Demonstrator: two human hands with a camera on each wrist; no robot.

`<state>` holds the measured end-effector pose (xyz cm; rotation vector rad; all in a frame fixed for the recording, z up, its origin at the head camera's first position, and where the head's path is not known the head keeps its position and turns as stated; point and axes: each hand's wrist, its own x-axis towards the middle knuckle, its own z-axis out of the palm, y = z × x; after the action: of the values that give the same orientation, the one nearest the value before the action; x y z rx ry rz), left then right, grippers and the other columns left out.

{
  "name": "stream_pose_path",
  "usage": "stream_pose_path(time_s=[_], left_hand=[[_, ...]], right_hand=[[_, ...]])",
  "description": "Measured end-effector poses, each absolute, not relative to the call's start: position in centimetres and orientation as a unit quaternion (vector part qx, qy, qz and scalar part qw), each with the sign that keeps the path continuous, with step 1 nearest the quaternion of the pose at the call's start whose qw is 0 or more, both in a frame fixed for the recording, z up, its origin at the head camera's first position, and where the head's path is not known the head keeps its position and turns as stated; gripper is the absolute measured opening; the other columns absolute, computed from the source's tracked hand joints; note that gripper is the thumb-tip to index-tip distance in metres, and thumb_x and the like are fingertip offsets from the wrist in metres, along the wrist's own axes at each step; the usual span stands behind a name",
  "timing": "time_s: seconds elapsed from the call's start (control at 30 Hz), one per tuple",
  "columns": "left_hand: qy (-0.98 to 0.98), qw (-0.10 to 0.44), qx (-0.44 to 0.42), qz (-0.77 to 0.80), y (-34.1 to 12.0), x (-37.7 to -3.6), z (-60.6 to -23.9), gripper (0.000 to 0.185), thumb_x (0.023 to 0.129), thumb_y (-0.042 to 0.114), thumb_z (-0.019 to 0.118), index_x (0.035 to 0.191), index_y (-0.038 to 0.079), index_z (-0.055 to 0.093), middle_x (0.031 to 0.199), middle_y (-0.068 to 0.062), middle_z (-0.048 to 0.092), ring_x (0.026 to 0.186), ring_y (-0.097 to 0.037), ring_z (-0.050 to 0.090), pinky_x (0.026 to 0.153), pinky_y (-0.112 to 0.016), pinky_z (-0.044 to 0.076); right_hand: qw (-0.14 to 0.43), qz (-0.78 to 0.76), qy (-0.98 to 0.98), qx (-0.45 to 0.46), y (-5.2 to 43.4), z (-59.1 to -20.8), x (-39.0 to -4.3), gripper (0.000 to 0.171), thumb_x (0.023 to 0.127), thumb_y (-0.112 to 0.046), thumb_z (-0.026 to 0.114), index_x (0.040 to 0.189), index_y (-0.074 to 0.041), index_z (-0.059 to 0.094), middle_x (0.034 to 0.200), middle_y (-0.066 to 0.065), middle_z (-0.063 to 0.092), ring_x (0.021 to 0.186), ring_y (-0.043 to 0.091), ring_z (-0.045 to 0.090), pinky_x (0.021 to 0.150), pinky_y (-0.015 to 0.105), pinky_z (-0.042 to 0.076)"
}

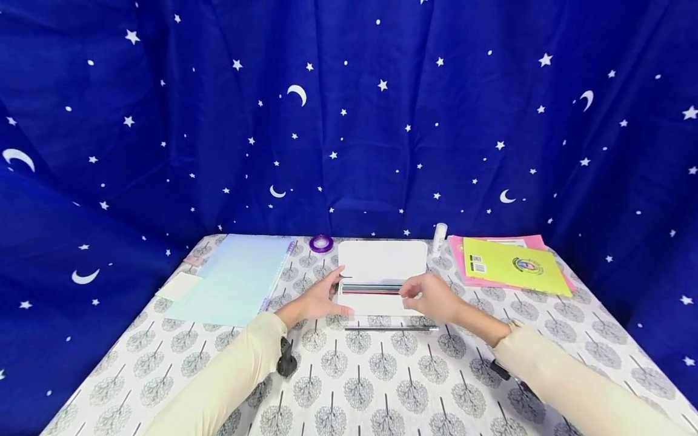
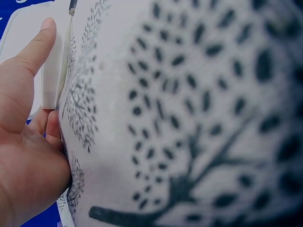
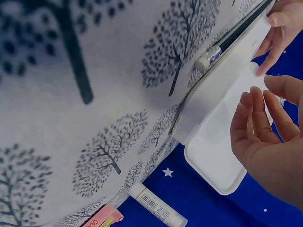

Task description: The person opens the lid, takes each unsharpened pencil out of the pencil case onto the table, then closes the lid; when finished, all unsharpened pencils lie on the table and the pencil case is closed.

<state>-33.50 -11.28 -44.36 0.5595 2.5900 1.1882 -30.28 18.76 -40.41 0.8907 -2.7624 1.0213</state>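
A white pencil case (image 1: pixel 376 304) lies on the table with its lid (image 1: pixel 383 258) raised at the back. Several coloured pencils (image 1: pixel 371 289) lie lengthwise inside. My left hand (image 1: pixel 319 301) grips the case's left end, the thumb along the front and the fingers round the side. Over the right end hovers my right hand (image 1: pixel 433 297), its fingers (image 3: pixel 259 123) loosely bent and the thumb apart from them; nothing shows between them. In front of the case lies a dark pencil (image 1: pixel 389 328), with a pale eraser end (image 3: pixel 204 62) to the right.
Left of the case are a light blue spiral notebook (image 1: pixel 231 278) and pale sticky notes (image 1: pixel 179 286). Behind stand a purple tape roll (image 1: pixel 321 244) and a white glue stick (image 1: pixel 439 238). At right, a yellow booklet (image 1: pixel 512 266) overlaps pink ones (image 1: pixel 457 257). A starry blue curtain (image 1: pixel 349 121) hangs behind.
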Motion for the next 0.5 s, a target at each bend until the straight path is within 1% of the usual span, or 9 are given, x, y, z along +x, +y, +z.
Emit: stream_pose_path(time_s=[0.2,0.43,0.5], left_hand=[[0.888,0.119,0.187,0.403,-11.3,-33.4,-44.3,0.115,0.074,0.042,0.086,0.16,0.028,0.011,0.158,-0.007,0.035,0.133,-0.032,0.047,0.11,-0.054,0.038],[0.889,0.118,0.187,0.401,-11.3,-33.5,-44.4,0.115,0.074,0.043,0.086,0.16,0.028,0.012,0.158,-0.007,0.035,0.133,-0.032,0.046,0.111,-0.054,0.037],[0.889,0.116,0.188,0.401,-11.3,-33.5,-44.4,0.115,0.073,0.043,0.085,0.16,0.028,0.012,0.158,-0.007,0.035,0.133,-0.032,0.046,0.111,-0.054,0.037]], right_hand=[[0.037,0.33,-0.902,0.276,18.5,-40.5,-31.5,0.011,0.082,0.001,0.073,0.093,-0.002,0.074,0.084,0.002,0.074,0.079,0.016,0.067,0.078,0.041,0.058],[0.051,0.304,-0.914,0.263,18.5,-41.1,-33.2,0.011,0.082,-0.003,0.074,0.092,-0.004,0.075,0.084,0.002,0.074,0.079,0.016,0.068,0.082,0.043,0.056],[0.051,0.302,-0.916,0.261,18.6,-41.3,-33.6,0.01,0.081,-0.003,0.075,0.091,-0.005,0.075,0.082,0.001,0.074,0.077,0.016,0.068,0.081,0.043,0.056]])
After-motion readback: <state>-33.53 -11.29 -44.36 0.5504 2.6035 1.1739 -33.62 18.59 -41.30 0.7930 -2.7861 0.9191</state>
